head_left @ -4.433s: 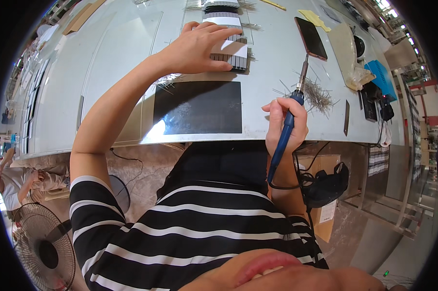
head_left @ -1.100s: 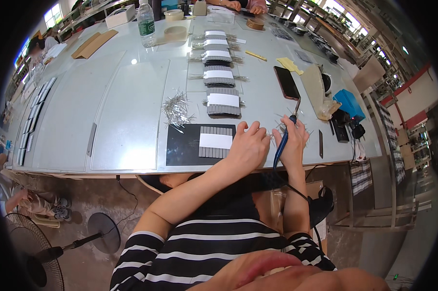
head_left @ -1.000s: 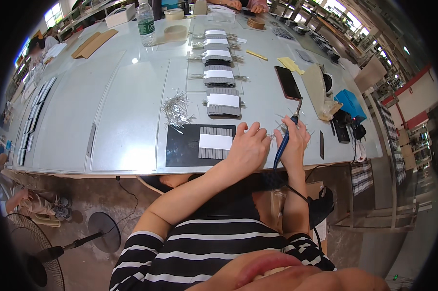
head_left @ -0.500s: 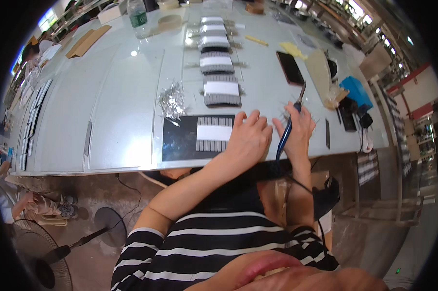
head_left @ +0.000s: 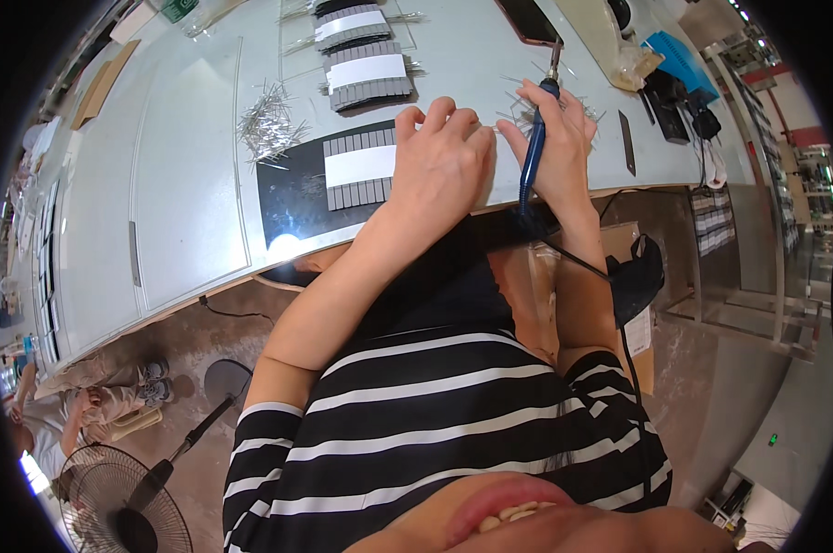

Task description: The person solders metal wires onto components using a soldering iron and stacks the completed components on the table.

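Observation:
My left hand (head_left: 441,166) rests with curled fingers at the right end of a row of grey strips (head_left: 357,192) crossed by a white band. Its fingertips are hidden, so what they pinch does not show. The row lies on a black mat (head_left: 287,201) at the table's near edge. In my right hand (head_left: 564,147) is a blue-handled soldering iron (head_left: 532,157), its metal tip pointing away from me. Thin silvery wires (head_left: 519,112) lie scattered under and around that hand. Beyond the mat sits a banded stack of grey strips (head_left: 368,74) with wires sticking out at its sides.
Left of the stack is a heap of thin silvery wires (head_left: 271,127). A dark phone (head_left: 529,20) lies at the far side, with a blue box (head_left: 680,64) farther right. The iron's black cable (head_left: 578,265) drops past the table edge. A fan (head_left: 126,502) stands lower left, near another person (head_left: 70,410).
My head view has turned and dipped, so the table appears slanted and nearer. Both hands keep about the same pose, the right one still gripping the soldering iron.

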A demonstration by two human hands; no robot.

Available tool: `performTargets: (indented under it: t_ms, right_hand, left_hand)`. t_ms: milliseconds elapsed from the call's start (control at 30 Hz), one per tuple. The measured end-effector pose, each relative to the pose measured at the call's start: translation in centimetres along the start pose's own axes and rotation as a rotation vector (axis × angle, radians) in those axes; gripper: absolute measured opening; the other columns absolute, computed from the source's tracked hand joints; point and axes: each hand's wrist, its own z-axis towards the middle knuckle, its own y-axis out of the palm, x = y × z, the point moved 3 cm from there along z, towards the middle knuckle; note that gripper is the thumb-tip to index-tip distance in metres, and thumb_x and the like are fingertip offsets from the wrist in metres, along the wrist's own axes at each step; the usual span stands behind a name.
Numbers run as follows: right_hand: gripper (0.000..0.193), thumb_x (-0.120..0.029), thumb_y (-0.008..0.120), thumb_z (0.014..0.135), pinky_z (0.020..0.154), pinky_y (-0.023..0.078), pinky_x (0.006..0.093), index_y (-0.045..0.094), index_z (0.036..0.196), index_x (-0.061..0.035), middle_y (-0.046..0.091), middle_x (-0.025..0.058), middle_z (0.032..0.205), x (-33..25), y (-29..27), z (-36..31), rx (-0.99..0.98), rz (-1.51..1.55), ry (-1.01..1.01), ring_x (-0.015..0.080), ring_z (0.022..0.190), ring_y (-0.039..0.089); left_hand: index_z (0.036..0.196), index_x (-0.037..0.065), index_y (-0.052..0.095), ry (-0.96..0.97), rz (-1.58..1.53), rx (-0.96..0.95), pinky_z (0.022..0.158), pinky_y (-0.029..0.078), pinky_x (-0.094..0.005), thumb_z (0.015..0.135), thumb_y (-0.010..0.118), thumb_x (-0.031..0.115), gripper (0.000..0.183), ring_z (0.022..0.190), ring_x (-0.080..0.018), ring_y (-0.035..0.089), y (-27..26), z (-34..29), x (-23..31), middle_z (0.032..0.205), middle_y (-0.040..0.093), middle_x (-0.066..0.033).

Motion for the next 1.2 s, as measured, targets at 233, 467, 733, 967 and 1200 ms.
performTargets:
  t_ms: [233, 467, 733, 967, 1200]
  right_hand:
    - [0.044, -0.024, 0.079, 0.08, 0.098, 0.031, 0.0442, 0.06, 0.119, -0.0141, 0.07, 0.0097, 0.108, 0.4, 0.2, -0.2, 0.011, 0.027, 0.042, 0.0336, 0.117, 0.053]
    - [0.051, -0.022, 0.083, 0.074, 0.102, 0.031, 0.0454, 0.062, 0.12, -0.0139, 0.068, 0.0049, 0.118, -0.1, 0.2, 0.0, -0.001, 0.017, -0.024, 0.0333, 0.119, 0.053]
    - [0.052, -0.022, 0.083, 0.075, 0.102, 0.031, 0.0458, 0.061, 0.121, -0.0138, 0.068, 0.0052, 0.117, -0.2, -0.1, -0.1, -0.017, 0.051, 0.005, 0.0338, 0.119, 0.052]
    - [0.054, -0.02, 0.083, 0.074, 0.103, 0.03, 0.0446, 0.061, 0.122, -0.0141, 0.067, 0.0041, 0.119, -0.2, -0.2, -0.1, -0.028, 0.079, 0.024, 0.032, 0.119, 0.052]
    - [0.056, -0.018, 0.084, 0.072, 0.103, 0.029, 0.044, 0.059, 0.122, -0.0143, 0.066, 0.004, 0.124, -0.2, -0.5, -0.2, -0.035, 0.11, 0.041, 0.0302, 0.12, 0.051]
  left_hand:
    - [0.082, 0.006, 0.068, -0.011, -0.003, -0.003, 0.085, 0.038, -0.044, 0.078, 0.068, 0.011, 0.007, 0.101, -0.0246, 0.056, -0.4, 0.1, 0.0, 0.093, 0.065, -0.0045]
    - [0.084, 0.006, 0.069, -0.035, -0.016, -0.023, 0.085, 0.037, -0.0438, 0.077, 0.069, 0.01, 0.008, 0.101, -0.025, 0.057, -0.5, 0.2, -0.2, 0.095, 0.066, -0.0037]
    - [0.087, 0.007, 0.07, -0.108, 0.022, 0.003, 0.087, 0.037, -0.0425, 0.077, 0.07, 0.009, 0.011, 0.102, -0.025, 0.057, -0.4, -0.1, -0.8, 0.099, 0.068, -0.0021]
    - [0.09, 0.009, 0.073, -0.128, 0.01, 0.017, 0.088, 0.036, -0.0415, 0.077, 0.07, 0.009, 0.013, 0.103, -0.0251, 0.058, -1.0, 0.1, -1.1, 0.1, 0.068, -0.0017]
    - [0.09, 0.013, 0.074, -0.055, 0.004, -0.133, 0.09, 0.035, -0.0452, 0.079, 0.071, 0.014, 0.012, 0.105, -0.0253, 0.056, -1.6, 0.2, -0.5, 0.104, 0.067, -0.0027]
